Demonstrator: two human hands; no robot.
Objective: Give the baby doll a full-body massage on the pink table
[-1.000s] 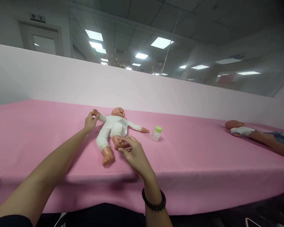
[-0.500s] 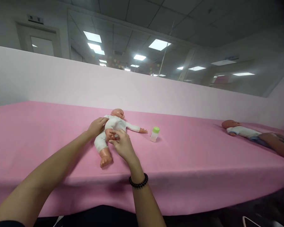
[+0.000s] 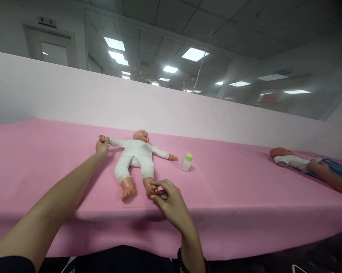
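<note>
A baby doll (image 3: 136,148) in a white cloth body lies on its back on the pink-covered table (image 3: 225,178), its head toward the wall and its legs toward me. My left hand (image 3: 102,147) is closed around the doll's hand at the left, with that arm stretched out sideways. Thumb and fingers of my right hand (image 3: 171,199) pinch the doll's foot on the right side. Both legs lie extended and slightly apart. Just beyond the doll's other hand stands a small bottle (image 3: 187,162) with a green cap and a whitish body.
At the far right lies another doll (image 3: 292,161) in a white top and blue bottoms, with a person's arm (image 3: 330,178) reaching over it. A white low wall (image 3: 165,110) borders the table's back, with glass above it.
My right hand has brought the doll's bent leg down and straightened it toward me. My left hand has moved from the doll's side out to its hand, and that arm now extends left.
</note>
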